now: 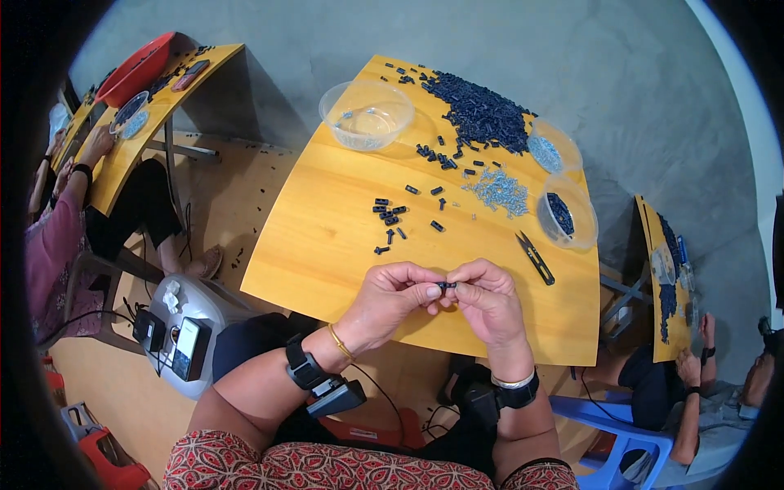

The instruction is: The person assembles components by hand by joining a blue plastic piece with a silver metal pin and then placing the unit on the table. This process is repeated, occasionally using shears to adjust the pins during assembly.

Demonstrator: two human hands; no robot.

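Close to the table's front edge, my left hand [390, 296] and my right hand [488, 300] meet, fingertips pinching a small black plastic part [445, 286] between them. Most of that part is hidden by my fingers. Just beyond my left hand lies a small group of similar black parts [387, 214], some loose around it. Farther off is a heap of small silvery pieces [500, 193], perhaps screws. To the right of my right hand rests a pair of black thread snips [535, 258], untouched.
A large pile of black parts [478, 110] covers the table's far side. A clear bowl [366, 139] stands far left. At the right edge are one tub of silvery pieces [545, 153] and another of black parts [561, 212]. Other people sit at tables on both sides.
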